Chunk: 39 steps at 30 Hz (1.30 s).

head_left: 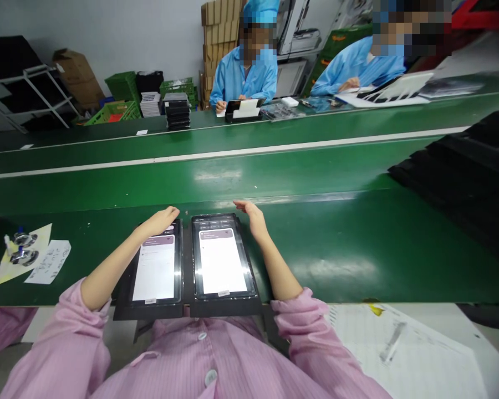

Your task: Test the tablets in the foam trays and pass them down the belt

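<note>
Two tablets with lit screens lie side by side in black trays at the near edge of the green bench. Over the upper part of the left tablet point(156, 271) reaches my left hand point(161, 220), its fingers stretched out and holding nothing. My right hand point(249, 213) is beside the top right corner of the right tablet point(222, 260), fingers extended and apart from the thumb. Whether either hand touches a tablet, I cannot tell. Both screens show a mostly white page with a dark purple band near the top.
On the left lie a handwritten paper slip point(50, 261) and small metal dispensers point(24, 256). Black stacked trays point(466, 166) stand at the right. Beyond the green conveyor point(249, 169), two people in blue work at another bench, near a stack of dark devices point(177, 112).
</note>
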{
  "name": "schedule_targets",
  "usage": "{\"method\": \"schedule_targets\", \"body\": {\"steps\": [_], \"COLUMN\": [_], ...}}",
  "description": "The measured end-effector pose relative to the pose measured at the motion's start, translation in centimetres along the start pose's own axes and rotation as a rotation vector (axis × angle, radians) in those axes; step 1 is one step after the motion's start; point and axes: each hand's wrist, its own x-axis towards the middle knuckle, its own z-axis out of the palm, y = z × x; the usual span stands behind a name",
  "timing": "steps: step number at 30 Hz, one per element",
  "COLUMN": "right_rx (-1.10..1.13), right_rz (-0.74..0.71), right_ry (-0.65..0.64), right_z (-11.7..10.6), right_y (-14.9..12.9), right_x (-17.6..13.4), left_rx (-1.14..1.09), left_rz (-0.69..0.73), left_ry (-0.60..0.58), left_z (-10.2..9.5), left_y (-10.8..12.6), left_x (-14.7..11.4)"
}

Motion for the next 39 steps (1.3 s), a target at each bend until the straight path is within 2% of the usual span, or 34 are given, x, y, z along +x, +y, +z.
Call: {"method": "schedule_targets", "body": {"steps": [3,5,8,13,16,18,22,25,29,34,39], "right_rx": [0.166,0.181,0.135,0.047,0.034,0.03,0.067,0.208,0.452,0.196,0.122], "right_rz": [0.233,0.303,0.284,0.247,0.247,0.26,0.309,0.357,0.395,0.308,0.246], "right_ry": [-0.04,-0.089,-0.125,-0.119,-0.119,-0.12,-0.117,-0.191,-0.326,-0.131,-0.108], "right_z": [0.3,0.8,1.7,1.8,1.9,2.1,2.5,2.1,1.7,2.3,3.2], "right_y": [1.5,2.3,2.7,2.4,2.4,2.4,2.3,1.7,1.1,1.7,2.6], "right_x": [0.5,0.7,0.7,0.9,1.2,1.3,1.4,1.3,1.0,1.0,0.6], "left_rx": [0.052,0.084,0.114,0.115,0.125,0.189,0.343,0.348,0.308,0.258,0.182], "left_rz": [-0.005,-0.001,0.003,0.026,0.049,0.109,0.313,0.375,0.31,0.165,0.038], "left_ry": [-0.087,-0.106,-0.09,-0.026,-0.039,-0.012,0.124,0.107,0.018,-0.111,-0.106], "left_z": [0.8,1.3,1.4,-0.5,-0.5,0.5,3.8,5.1,4.0,0.9,0.1], "left_y": [1.1,1.5,1.5,0.8,0.7,1.0,1.9,2.5,2.4,-0.2,-3.5], "left_x": [1.9,2.7,2.9,2.1,1.5,1.0,0.4,0.5,1.1,1.0,0.2]}}
